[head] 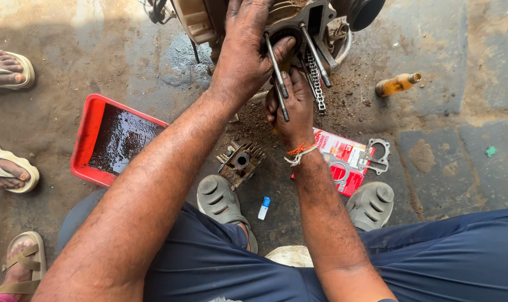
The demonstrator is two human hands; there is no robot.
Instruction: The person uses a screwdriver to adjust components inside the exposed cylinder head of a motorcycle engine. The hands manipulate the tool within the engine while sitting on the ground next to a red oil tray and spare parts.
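The left hand (244, 53) lies spread over the open engine crankcase (298, 25), thumb hooked against one of the long cylinder studs (276, 64). The right hand (292, 106) is curled just below it, apparently gripping a yellow-handled tool, though the tool is mostly hidden and its kind cannot be told. The crankcase sits on the stone floor (444, 128) at the top of view, with the cam chain (316, 84) hanging loose between the studs.

Risks noted:
- Loose dirt and grit lie on the floor directly under the open bore; any disturbance could carry debris into the case.
- The unsupported chain could slip down into the crankcase if knocked.
- Both hands work close against bare studs, so a slip of the tool could injure the knuckles.
- The finned cylinder block (240, 162) and the gasket (371, 156) on its red packet (343, 165) rest on the floor near the sandalled feet, liable to be trodden on or soiled.
- The red tray of dark oil (116, 140) sits by the left forearm, easily tipped.
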